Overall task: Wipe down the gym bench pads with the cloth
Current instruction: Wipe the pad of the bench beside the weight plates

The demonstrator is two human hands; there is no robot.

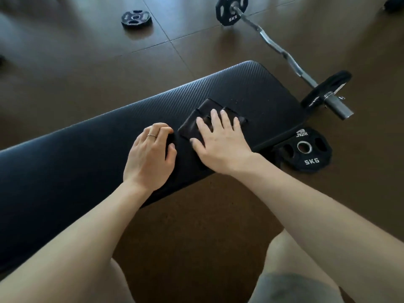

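A long black textured bench pad runs from lower left to upper right. A folded black cloth lies flat on it near its right end. My right hand presses on the cloth with straight, spread fingers. My left hand, with a ring on one finger, rests on the pad just left of the cloth. Its fingers are curled under and its thumb is close to them. Black on black hides whether it pinches an edge of the cloth.
A curl bar with black plates lies on the brown floor beyond the bench. A loose 5 kg plate lies beside the bench's right end and another plate lies far left. My knees are at the bottom.
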